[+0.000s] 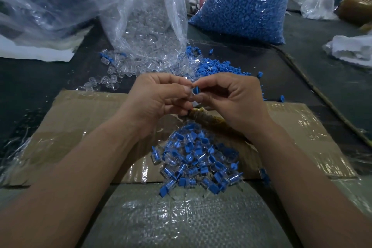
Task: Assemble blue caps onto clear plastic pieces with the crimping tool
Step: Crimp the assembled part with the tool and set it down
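Note:
My left hand (159, 98) and my right hand (231, 98) meet above the cardboard sheet (80, 127). The right thumb and forefinger pinch a blue cap (195, 90); the left fingers pinch a clear plastic piece (189, 94) against it, mostly hidden by fingertips. Under the right palm lies the crimping tool (203, 118), wrapped in brownish tape and touching neither hand's fingers as far as I can tell. A heap of assembled blue-and-clear pieces (197, 165) lies on the cardboard below the hands. Loose clear pieces (112, 72) and loose blue caps (217, 66) lie just beyond the hands.
An open clear bag of clear pieces (145, 26) slumps at the back middle. A full bag of blue caps (247, 4) stands to its right. More plastic bags (40, 2) fill the back left. A white cloth (352, 48) lies at the right. A woven sack (181, 217) covers the near edge.

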Tool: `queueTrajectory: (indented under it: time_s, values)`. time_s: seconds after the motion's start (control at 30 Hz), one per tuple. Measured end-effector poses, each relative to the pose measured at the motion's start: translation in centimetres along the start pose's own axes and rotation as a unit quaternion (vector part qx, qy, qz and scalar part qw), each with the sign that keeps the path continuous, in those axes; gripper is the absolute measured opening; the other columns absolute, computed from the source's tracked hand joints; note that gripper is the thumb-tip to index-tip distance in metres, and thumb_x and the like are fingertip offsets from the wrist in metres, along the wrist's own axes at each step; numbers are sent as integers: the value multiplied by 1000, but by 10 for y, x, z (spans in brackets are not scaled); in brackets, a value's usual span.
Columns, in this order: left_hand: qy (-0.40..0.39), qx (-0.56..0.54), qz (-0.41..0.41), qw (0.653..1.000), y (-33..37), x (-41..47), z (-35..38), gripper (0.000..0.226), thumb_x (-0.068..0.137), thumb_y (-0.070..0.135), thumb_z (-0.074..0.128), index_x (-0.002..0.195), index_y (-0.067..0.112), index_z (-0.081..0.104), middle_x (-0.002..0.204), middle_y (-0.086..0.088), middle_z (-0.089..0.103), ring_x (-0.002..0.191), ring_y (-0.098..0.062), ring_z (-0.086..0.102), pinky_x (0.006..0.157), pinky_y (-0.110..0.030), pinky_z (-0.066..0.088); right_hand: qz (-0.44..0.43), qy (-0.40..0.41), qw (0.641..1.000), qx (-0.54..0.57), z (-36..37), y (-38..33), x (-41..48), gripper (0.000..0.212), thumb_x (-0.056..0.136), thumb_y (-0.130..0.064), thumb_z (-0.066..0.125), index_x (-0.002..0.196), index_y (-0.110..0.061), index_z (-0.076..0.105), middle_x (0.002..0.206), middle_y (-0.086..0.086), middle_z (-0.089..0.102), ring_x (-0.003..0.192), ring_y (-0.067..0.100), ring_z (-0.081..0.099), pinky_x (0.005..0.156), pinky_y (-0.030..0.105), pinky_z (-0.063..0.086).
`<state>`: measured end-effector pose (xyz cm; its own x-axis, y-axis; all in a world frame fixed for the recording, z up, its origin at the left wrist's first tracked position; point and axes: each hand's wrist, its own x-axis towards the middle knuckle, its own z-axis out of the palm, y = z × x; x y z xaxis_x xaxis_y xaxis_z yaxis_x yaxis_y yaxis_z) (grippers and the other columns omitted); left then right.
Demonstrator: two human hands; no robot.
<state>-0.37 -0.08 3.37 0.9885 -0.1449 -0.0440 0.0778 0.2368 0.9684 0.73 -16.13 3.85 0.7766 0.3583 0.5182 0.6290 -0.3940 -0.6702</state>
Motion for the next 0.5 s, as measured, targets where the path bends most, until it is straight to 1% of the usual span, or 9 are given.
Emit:
queueTrajectory:
  time_s: [0.13, 0.2, 0.27, 0.33, 0.43, 0.5]
  values:
    - [-5, 18, 2, 1000, 0, -1, 1, 18, 52, 7, 66, 69, 5, 61, 54, -4, 64, 44, -11, 60, 44, -18, 50, -17, -1, 1000, -14, 0, 0, 0, 32, 71, -6, 74, 98, -19, 63, 83, -17, 61, 78, -3, 62, 71, 11, 50]
    - [-5, 32, 0, 999, -1, -1, 1, 12, 58, 0, 66, 68, 5, 60, 52, -4, 63, 43, -11, 59, 43, -18, 50, -26, -6, 999, -28, 1, 0, 0, 33, 70, -5, 75, 98, -20, 63, 83, -17, 61, 78, -4, 61, 71, 9, 48]
    - [-2, 40, 2, 999, -1, 0, 1, 13, 68, -8, 63, 67, 5, 59, 51, -4, 63, 42, -10, 59, 43, -17, 50, -25, -18, 999, -38, 0, 0, 0, 32, 71, -7, 75, 97, -20, 63, 83, -16, 61, 79, -3, 61, 71, 8, 48]
    - [4, 37, 8, 999, -1, 0, 0, 13, 69, -7, 62, 67, 6, 60, 52, -3, 63, 42, -10, 58, 43, -17, 50, 8, -33, 999, -27, -3, -1, 0, 29, 71, -16, 75, 96, -23, 63, 82, -17, 62, 79, 0, 62, 71, 11, 50]
    - [23, 28, 15, 999, -1, 1, -1, 14, 72, -7, 62, 67, 6, 60, 54, -2, 64, 43, -10, 57, 43, -17, 49, 101, -24, 994, -22, -13, 2, 3, 25, 69, -36, 67, 92, -34, 58, 82, -18, 61, 79, -1, 62, 74, 9, 49]
    - [29, 22, 17, 999, -1, 2, -2, 15, 73, -7, 62, 67, 6, 60, 54, -3, 64, 43, -10, 57, 43, -17, 49, 153, -33, 986, -63, -23, 8, 5, 22, 71, -36, 68, 90, -36, 58, 82, -18, 61, 78, -3, 61, 72, 6, 46]
